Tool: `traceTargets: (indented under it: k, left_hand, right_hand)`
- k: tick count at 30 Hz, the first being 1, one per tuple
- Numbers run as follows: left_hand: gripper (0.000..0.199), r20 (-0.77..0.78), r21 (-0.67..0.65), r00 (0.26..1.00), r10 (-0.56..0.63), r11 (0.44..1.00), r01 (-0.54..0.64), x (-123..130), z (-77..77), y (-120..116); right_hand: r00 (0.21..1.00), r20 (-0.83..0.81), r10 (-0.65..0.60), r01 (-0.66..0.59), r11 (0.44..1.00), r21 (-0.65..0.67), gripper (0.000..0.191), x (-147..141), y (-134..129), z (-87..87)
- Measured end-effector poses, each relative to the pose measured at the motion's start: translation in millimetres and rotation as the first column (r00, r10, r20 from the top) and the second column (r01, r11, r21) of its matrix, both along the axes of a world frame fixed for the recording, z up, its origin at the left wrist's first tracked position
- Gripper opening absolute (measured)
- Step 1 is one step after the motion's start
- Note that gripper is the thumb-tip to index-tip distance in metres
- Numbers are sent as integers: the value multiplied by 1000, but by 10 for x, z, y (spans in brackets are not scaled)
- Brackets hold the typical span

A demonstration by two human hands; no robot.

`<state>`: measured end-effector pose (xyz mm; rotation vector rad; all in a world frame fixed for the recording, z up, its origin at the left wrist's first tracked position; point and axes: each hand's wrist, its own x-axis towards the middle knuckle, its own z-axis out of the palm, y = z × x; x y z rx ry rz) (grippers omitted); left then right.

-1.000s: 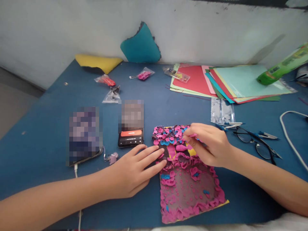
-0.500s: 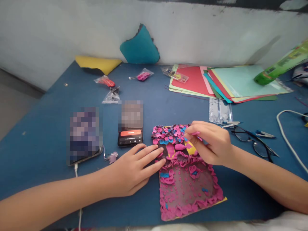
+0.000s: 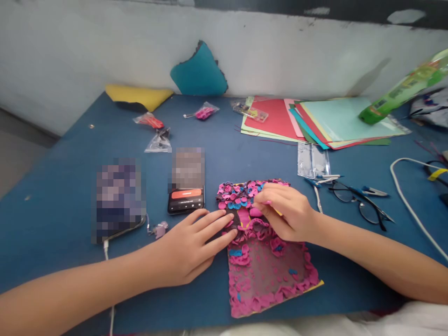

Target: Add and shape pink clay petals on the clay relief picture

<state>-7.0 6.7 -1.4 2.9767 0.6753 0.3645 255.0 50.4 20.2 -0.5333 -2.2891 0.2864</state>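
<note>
A flat panel (image 3: pixel 259 266) covered in pink, blue and dark modelling clay lies on the table in front of me, with small clay flowers (image 3: pixel 241 192) crowded along its upper part. My left hand (image 3: pixel 196 247) rests palm down, its fingers stretched and apart, fingertips on the panel's left edge. Over the upper right of the panel, my right hand (image 3: pixel 287 210) is pinched, with a bit of pink clay (image 3: pixel 268 202) showing between its fingers. That hand hides part of the panel beneath it, including most of a yellow patch.
Left of the panel lie a phone (image 3: pixel 186 200) and a blurred device (image 3: pixel 119 200) on a white cable. Behind are small bags of clay (image 3: pixel 204 112). Coloured sheets (image 3: pixel 339 119) lie under a green bottle (image 3: pixel 388 98). Glasses (image 3: pixel 367 212) and a pointed tool (image 3: pixel 376 191) are at right.
My right hand has closed in and turned over the panel, so less of the pink clay shows in its pinch. My left hand keeps its place. The whole view has shifted slightly.
</note>
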Motion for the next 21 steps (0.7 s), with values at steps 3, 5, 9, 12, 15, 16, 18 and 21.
traceTargets:
  k: [3, 5, 9, 12, 15, 16, 18, 21]
  left_hand:
    - [42, -9, 4, 1000, -1, 1000, 1, -8, 15, -1]
    - [44, 6, 16, 1000, 0, 1000, 0, -12, 3, 1]
    - [44, 60, 46, 998, -14, 999, 12, -20, -65, 14]
    - [44, 73, 60, 997, -29, 998, 25, -25, -98, 23]
    - [44, 71, 64, 997, -20, 998, 16, -31, -99, 22]
    - [44, 72, 65, 997, -17, 998, 12, -33, -97, 19]
    - [44, 69, 62, 998, -11, 998, 7, -38, -94, 14]
    - [44, 61, 54, 998, -16, 998, 12, -44, -95, 11]
  right_hand:
    - [999, -17, -51, 52, 997, 57, 19, 2, 51, 12]
    - [997, -3, -78, 78, 993, 89, 16, -1, 80, 8]
    - [979, 161, -127, 113, 990, 90, 22, 5, 97, 16]
    - [941, 314, -128, 125, 992, 29, 29, 41, 77, 76]
    - [887, 439, -140, 163, 987, -14, 29, 77, 47, 160]
    - [866, 480, -144, 180, 983, -31, 28, 83, 37, 186]
    - [823, 549, -149, 220, 973, -65, 27, 82, 23, 230]
    - [762, 633, -134, 263, 958, -113, 27, 58, 13, 281]
